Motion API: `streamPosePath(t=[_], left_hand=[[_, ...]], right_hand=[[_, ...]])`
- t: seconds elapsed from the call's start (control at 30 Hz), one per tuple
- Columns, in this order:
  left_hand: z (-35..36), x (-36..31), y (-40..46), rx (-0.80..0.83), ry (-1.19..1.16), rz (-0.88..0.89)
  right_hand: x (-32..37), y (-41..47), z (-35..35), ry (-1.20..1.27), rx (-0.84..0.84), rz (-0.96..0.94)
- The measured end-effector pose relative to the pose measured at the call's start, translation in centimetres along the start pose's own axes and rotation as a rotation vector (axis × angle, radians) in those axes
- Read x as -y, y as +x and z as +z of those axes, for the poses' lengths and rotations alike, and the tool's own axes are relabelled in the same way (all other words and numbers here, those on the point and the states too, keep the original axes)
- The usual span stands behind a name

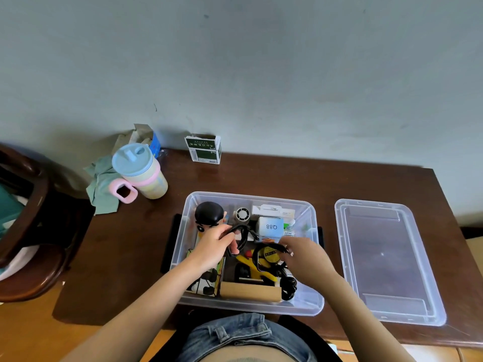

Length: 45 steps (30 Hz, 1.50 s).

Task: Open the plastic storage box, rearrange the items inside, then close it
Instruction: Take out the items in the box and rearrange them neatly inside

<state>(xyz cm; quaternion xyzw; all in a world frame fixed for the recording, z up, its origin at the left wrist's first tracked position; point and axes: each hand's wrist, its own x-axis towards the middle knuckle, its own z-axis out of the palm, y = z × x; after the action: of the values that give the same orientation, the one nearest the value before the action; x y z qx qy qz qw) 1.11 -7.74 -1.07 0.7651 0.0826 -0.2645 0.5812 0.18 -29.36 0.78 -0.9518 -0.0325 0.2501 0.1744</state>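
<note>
The clear plastic storage box [188, 205] stands open on the dark wooden table, its lid [386, 259] lying flat to the right. My left hand [211, 246] grips a bundle of black cable [244, 235] above the box's middle. Over the right half, my right hand [304, 253] pinches a loop of another black cable [269, 250]; more of that cable lies coiled at the front right. Inside are a cartoon figure with black hair [209, 214], a white and blue box marked Q88 [270, 227], a yellow toy [254, 269], a wooden block [251, 291] and a small round fan [241, 214].
A pastel cup with a blue lid and pink handle [142, 173] stands at the back left beside a green cloth [103, 186]. A green and white carton [205, 150] sits against the wall. A dark wooden chair [28, 220] is at the left.
</note>
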Motion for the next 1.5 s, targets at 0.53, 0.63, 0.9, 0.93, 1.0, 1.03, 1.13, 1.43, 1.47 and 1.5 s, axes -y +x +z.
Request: streamPosePath(t=[0.53,0.63,0.9,0.93,1.0,1.03,1.13,1.43,1.47,1.5], left_hand=[[-0.3,-1.6,-0.8,0.306,-0.451,-0.073],[-0.5,-1.5,-1.0,0.315,-0.312,-0.011],[-2.4,-1.3,-0.8,-0.010,-0.287,0.051],[-2.6,-1.3,-0.8,-0.008,-0.288,0.036],[-2.6,-1.2,-0.9,0.006,-0.275,0.000],[-2.6,-1.2,-0.9,0.011,-0.265,-0.006],[-2.5,-1.2,-1.0,-0.003,-0.271,-0.013],[-2.8,-1.0,-1.3,0.012,-0.250,-0.007],[-2.8,-1.0,-1.3,0.011,-0.249,-0.007],[-2.8,-1.0,-1.3,0.010,-0.252,-0.004]], right_hand=[[3.4,0.4,-0.6,0.503,-0.089,-0.090],[3.8,0.7,0.2,0.537,-0.135,-0.090],[1.8,1.0,1.4,0.195,0.073,-0.046],[1.8,1.1,1.9,0.143,0.114,-0.048],[2.1,1.7,3.2,0.046,0.172,-0.045],[2.3,2.2,3.8,-0.007,0.197,-0.050],[2.9,3.6,5.4,-0.121,0.243,-0.094],[2.2,5.4,6.1,-0.286,0.377,-0.181],[2.2,5.4,6.2,-0.346,0.368,-0.211],[2.4,5.4,6.4,-0.417,0.340,-0.254]])
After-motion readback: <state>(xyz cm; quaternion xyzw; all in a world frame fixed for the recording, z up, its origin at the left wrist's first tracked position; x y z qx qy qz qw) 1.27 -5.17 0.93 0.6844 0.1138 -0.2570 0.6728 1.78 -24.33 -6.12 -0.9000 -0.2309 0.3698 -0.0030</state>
